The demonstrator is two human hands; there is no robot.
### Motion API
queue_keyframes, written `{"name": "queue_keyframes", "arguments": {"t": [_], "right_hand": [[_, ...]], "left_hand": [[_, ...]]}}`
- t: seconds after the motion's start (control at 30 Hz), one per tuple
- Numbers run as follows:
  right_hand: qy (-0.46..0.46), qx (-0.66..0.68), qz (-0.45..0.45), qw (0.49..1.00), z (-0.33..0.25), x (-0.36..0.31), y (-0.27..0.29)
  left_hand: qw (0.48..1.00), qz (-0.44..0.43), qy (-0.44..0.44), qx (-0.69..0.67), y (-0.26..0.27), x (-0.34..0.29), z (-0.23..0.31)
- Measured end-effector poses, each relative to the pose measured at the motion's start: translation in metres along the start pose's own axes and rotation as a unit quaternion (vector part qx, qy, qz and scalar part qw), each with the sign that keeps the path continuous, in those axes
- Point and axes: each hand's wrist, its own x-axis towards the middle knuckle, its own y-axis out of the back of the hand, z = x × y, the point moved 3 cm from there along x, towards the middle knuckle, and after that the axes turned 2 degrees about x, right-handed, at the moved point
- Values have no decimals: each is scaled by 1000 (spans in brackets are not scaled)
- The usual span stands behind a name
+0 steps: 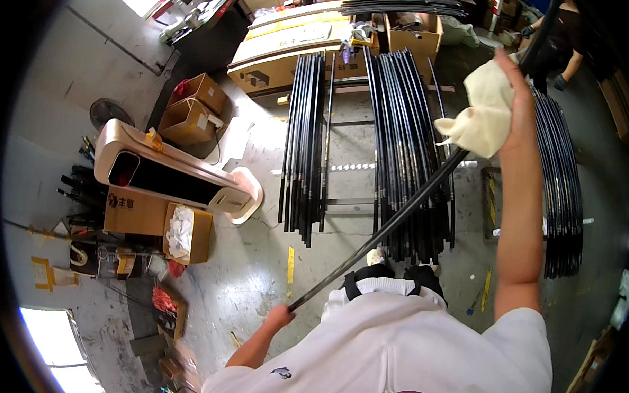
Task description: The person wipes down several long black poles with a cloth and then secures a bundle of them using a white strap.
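One long glossy black pole [425, 191] slants across the body, low L to high R; bare left hand [278, 316] clenched at its near end, bare right hand [520, 110] gripping cream cloth [480, 102] round it farther up. Beneath: grey concrete flr [253, 274], black pole rows [404, 154]; co-worker [557, 42] upper R.

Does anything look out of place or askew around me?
Slightly: the left bundle of black rods has uneven near ends, and a single rod lies apart to its right, breaking the close-packed row.
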Motion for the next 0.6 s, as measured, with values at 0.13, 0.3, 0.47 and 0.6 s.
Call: {"name": "queue_keyframes", "arguments": {"t": [0.13, 0.3, 0.47, 0.6], "right_hand": [[21, -25, -38, 999, 61, -12, -20], [-19, -182, -54, 982, 202, -69, 7], [-49, -201, -124, 971, 254, -125, 42], [-156, -171, -110, 967, 271, -125, 87]], "left_hand": [[989, 60, -93, -98, 28, 29, 104], [902, 23, -167, -397, 118, 15, 225], [810, -62, -300, -500, 158, -3, 271], [809, -71, -384, -440, 202, -35, 279]]}}
